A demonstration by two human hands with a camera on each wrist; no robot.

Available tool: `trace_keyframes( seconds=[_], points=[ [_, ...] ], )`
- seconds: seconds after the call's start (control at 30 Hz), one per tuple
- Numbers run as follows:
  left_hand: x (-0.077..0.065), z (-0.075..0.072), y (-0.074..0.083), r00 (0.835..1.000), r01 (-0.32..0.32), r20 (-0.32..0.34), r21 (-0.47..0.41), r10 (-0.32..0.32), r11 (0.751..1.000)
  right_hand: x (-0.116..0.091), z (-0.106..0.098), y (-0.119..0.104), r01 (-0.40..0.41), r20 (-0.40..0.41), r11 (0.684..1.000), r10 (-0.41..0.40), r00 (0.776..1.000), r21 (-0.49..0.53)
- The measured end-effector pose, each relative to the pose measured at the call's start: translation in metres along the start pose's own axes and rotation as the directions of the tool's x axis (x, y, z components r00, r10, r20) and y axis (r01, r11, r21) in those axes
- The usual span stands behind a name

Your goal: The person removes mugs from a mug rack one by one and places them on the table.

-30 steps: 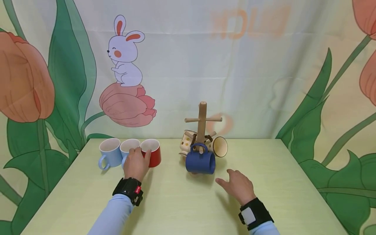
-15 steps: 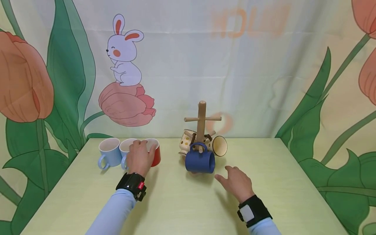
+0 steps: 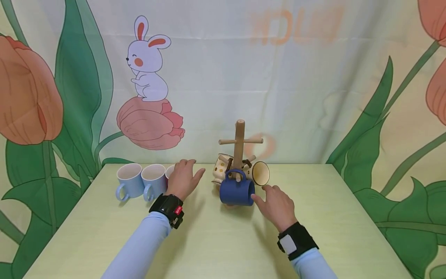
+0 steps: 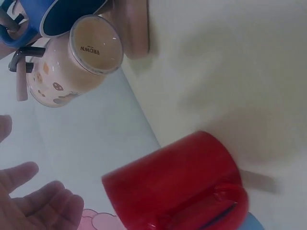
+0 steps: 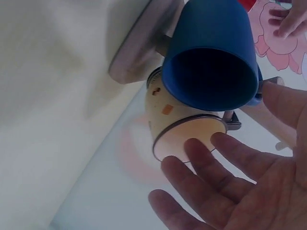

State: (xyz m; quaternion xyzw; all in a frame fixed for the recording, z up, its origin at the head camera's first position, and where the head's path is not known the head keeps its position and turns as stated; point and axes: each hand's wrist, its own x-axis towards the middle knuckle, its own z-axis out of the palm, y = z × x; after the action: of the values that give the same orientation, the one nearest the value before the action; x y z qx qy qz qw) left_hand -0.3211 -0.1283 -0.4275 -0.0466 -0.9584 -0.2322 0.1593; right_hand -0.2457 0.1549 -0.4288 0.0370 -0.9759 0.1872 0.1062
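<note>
My left hand [image 3: 183, 180] hovers over the red mug [image 4: 175, 179] with its fingers spread, apart from it in the left wrist view. In the head view that hand covers most of the red mug. On the wooden mug rack [image 3: 239, 145] hangs a blue mug [image 3: 236, 193] by its handle, its mouth facing right. My right hand [image 3: 277, 205] is just right of the blue mug, fingers extended and apart; whether its thumb touches the rim I cannot tell. Behind hang two cream patterned mugs, one on the left [image 3: 220, 169] and one on the right [image 3: 260, 173].
Two light blue mugs, one far left [image 3: 130, 181] and one [image 3: 154, 179] beside the red one, stand upright on the pale table [image 3: 216, 244]. The rack's upper pegs [image 3: 253, 141] carry nothing. A printed curtain [image 3: 216, 77] hangs behind the table's back edge.
My left hand has moved right and away from the light blue mug, past the red mug. My right hand has come slightly forward and left, closer to the blue mug. The mugs stay put.
</note>
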Motion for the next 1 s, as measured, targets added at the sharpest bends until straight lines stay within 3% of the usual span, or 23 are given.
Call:
trace_keyframes(
  seconds=[0.2,0.5,0.73,1.0],
  points=[
    [0.016,0.005,0.013,0.994,-0.078,0.072,0.003,0.078,0.997,0.012,-0.001,-0.012,0.014,-0.062,1.000,-0.015,0.998,-0.010],
    [0.039,0.009,0.036,0.978,-0.155,0.155,0.072,0.142,0.985,0.031,0.000,-0.041,0.105,-0.114,0.989,-0.117,0.987,-0.104],
    [0.046,0.016,0.044,0.966,-0.190,0.199,0.113,0.165,0.975,0.041,0.007,-0.058,0.161,-0.137,0.948,-0.204,0.969,-0.275],
    [0.052,0.019,0.055,0.958,-0.230,0.210,0.156,0.196,0.961,0.049,0.011,-0.065,0.139,-0.136,0.903,-0.210,0.968,-0.407]
  ],
)
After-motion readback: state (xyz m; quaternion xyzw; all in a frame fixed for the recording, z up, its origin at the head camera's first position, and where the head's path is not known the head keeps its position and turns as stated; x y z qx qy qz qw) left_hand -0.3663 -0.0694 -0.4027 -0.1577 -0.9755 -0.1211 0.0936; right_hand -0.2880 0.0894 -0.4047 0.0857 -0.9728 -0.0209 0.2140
